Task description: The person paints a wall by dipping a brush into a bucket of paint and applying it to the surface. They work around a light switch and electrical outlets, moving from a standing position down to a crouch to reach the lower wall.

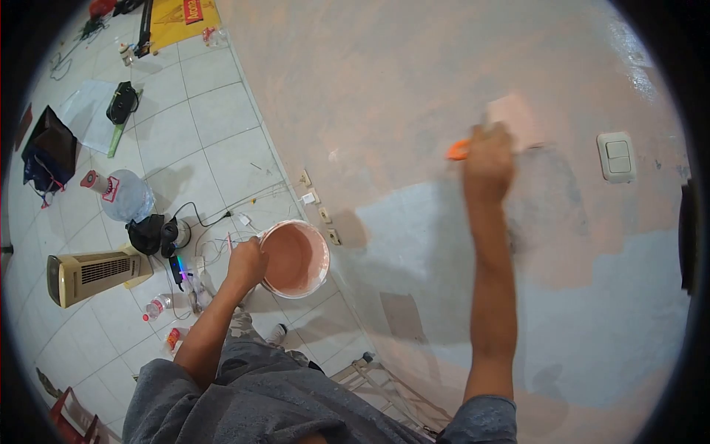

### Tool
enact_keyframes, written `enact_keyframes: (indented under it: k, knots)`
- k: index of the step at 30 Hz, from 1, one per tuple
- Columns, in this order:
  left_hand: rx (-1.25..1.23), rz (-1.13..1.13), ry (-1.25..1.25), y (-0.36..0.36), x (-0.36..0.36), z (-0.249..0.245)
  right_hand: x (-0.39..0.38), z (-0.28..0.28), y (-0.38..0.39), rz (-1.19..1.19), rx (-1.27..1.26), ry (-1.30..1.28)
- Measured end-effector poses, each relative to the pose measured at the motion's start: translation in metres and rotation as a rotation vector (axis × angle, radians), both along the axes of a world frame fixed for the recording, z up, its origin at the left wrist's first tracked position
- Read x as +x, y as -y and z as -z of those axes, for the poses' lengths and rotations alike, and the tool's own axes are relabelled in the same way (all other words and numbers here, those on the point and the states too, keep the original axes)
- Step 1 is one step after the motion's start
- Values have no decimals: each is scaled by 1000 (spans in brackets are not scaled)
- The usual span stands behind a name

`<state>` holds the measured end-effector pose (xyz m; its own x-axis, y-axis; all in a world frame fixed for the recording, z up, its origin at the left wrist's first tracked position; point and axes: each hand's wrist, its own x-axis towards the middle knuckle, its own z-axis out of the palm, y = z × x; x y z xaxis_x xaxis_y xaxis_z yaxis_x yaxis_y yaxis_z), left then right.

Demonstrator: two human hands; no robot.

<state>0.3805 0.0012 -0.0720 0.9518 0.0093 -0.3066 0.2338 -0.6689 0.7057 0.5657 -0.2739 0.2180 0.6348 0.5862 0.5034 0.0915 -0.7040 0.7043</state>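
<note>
My left hand (248,263) is closed on the rim of a white bucket (319,257), which has pinkish-orange paint (287,259) inside. My right hand (489,164) is raised against the wall (414,89), gripping a paintbrush with an orange handle (458,150). Motion blurs this hand, and its fingers largely hide the brush head. Just beyond the fingers lies a brighter pink patch (519,120). Pink paint covers the upper wall in uneven strokes, while a pale grey-blue area (444,251) shows lower down.
A light switch (616,157) is at the right, and several sockets (324,214) line the wall near the bucket. On the tiled floor stand a beige tower fan (96,275), a water jug (129,196), a bottle (157,306) and cables. A ladder (370,381) is below me.
</note>
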Motion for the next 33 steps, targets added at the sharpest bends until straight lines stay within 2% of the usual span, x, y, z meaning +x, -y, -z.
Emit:
enact_keyframes:
  k: [1, 4, 6, 8, 9, 11, 13, 17, 18, 20, 22, 25, 28, 30, 31, 33]
  knots:
    - [-15, -22, 10, -1, 0, 1, 8, 39, 8, -60, -37, -25]
    - [-13, -38, 23, -4, -5, 3, -5, 124, -11, 59, -49, -326]
    - [17, -29, 19, -10, -7, -2, -5, 142, -18, 61, -13, -386]
    - [37, -22, 20, -13, -10, 1, -2, 137, -21, 11, 239, -562]
    - [30, -46, 25, -16, -12, 5, 4, 125, -18, 15, 232, -552]
    - [21, -72, 34, -20, -14, 8, 21, 78, -17, -56, 403, -527]
    - [34, -45, 13, -21, -14, 11, 28, 15, -16, 83, 457, -451]
    - [30, -66, 37, -18, -15, 14, 11, -99, -32, -102, 360, -100]
    - [21, -70, 32, -16, -13, 14, 9, -110, -40, -106, 360, -108]
    - [10, -71, 23, -13, -11, 12, 6, -120, -49, -16, 161, 91]
    - [-8, -78, 6, -10, -11, 10, 19, -83, -54, 74, 50, 69]
    - [-34, -70, 4, -13, -14, 1, 50, 30, -37, 155, -194, -62]
    - [-11, -106, -32, -15, -18, 4, 40, 120, -39, 76, -188, -322]
    - [-8, -113, -3, -22, -23, 4, 33, 146, -44, -17, -36, -465]
    - [-5, -119, 18, -25, -26, 6, 34, 143, -48, -11, -36, -452]
    - [3, -118, 17, -30, -30, 13, 34, 128, -49, -82, 169, -583]
